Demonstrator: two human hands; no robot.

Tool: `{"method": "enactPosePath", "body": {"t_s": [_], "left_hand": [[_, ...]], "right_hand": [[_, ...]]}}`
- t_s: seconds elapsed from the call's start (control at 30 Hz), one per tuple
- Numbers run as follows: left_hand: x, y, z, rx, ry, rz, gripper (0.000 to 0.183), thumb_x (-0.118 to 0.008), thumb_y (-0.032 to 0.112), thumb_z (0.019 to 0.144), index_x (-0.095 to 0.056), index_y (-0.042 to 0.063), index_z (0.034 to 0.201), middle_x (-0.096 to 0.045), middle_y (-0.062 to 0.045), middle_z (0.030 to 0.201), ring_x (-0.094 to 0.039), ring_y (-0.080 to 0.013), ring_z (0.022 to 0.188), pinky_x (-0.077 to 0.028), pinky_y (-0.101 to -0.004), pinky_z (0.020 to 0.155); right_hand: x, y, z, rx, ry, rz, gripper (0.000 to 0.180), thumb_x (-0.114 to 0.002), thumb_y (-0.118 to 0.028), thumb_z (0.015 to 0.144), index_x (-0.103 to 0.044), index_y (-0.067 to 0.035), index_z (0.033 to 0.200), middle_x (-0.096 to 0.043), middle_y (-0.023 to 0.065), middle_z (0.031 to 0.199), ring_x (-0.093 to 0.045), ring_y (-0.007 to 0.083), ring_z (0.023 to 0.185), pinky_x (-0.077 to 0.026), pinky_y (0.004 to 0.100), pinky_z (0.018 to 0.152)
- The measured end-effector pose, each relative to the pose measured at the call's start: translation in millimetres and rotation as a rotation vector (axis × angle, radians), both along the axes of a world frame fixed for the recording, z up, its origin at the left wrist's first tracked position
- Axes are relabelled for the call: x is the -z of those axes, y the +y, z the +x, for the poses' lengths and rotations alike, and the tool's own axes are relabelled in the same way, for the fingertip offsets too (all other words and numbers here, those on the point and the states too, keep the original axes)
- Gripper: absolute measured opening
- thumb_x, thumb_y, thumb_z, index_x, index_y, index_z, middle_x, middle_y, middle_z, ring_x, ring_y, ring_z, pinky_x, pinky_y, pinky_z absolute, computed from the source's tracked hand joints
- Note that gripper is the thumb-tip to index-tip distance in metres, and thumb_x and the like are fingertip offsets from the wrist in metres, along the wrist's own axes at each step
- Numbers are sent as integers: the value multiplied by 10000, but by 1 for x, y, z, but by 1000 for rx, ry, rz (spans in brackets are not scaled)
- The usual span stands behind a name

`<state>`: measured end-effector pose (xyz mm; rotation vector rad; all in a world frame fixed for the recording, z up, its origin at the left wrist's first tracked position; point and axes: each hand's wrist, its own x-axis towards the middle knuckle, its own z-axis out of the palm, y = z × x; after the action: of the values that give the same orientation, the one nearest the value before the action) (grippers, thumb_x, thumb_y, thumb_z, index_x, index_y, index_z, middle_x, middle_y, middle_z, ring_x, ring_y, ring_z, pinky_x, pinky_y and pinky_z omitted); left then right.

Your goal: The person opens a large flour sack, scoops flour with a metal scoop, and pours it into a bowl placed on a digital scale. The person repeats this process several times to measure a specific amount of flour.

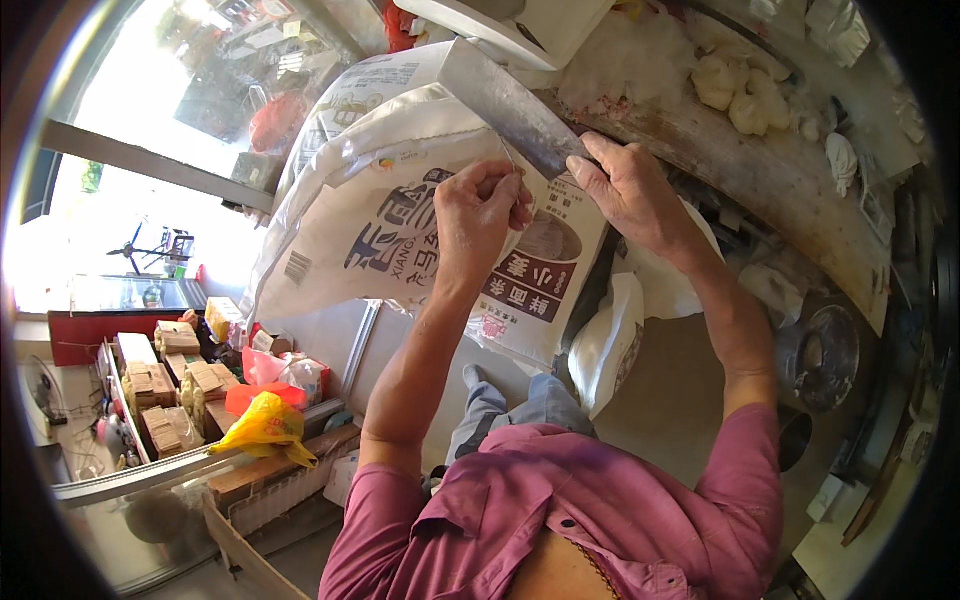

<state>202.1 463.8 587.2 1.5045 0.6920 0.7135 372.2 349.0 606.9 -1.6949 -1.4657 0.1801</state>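
Observation:
A white woven flour sack [360, 202] with dark printing leans before me, its stitched top edge uppermost. My left hand [484, 199] pinches a thin thread at the right end of that stitched edge. In my right hand [626, 184] is a broad metal blade [510, 109], gripped at its lower right end and lying slantwise above the sack's corner. Its handle is hidden by my fingers. Beneath and right of my left hand, another printed sack [536, 277] with a brown panel shows. One more sack [375, 82] lies behind the first.
A flour-dusted wooden worktop [660, 142] carries pale lumps of dough [739, 90] on the upper right. A white tray [525, 30] stands at the top. At left are a glass window, small cardboard boxes [150, 382] and a yellow plastic bag [266, 427]. A round metal vessel [821, 360] stands right.

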Motion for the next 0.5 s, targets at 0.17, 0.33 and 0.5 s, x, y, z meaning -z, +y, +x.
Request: {"method": "enactPosePath", "body": {"t_s": [0.17, 0.33, 0.5], "left_hand": [[-7, 0, -2, 3, 48, 58, 146, -598, 31, 958, -667, -96, 979, -665, -82, 723, -601, -104, 569, -471, -239, 518], [-14, 1, -5, 3, 68, 92, 142, -591, 16, 946, -674, -98, 964, -660, -81, 715, -586, -100, 558, -455, -243, 502], [-81, -49, -54, 180, 286, 437, 82, -605, -55, 883, -685, -38, 895, -656, -74, 657, -631, -122, 543, -473, -246, 502]], "right_hand": [[9, 3, -3, 31, -64, 19, 290, -566, -235, 1000, -576, 26, 873, -584, 246, 639, -620, 443, 653, -476, 497, 609], [6, 8, -9, -13, 46, -46, 304, -560, -244, 999, -564, 23, 853, -601, 253, 696, -632, 433, 696, -476, 488, 623], [104, -66, -64, -567, 340, -452, 300, -546, -279, 987, -567, -5, 865, -612, 256, 831, -635, 417, 852, -471, 505, 761]]}}
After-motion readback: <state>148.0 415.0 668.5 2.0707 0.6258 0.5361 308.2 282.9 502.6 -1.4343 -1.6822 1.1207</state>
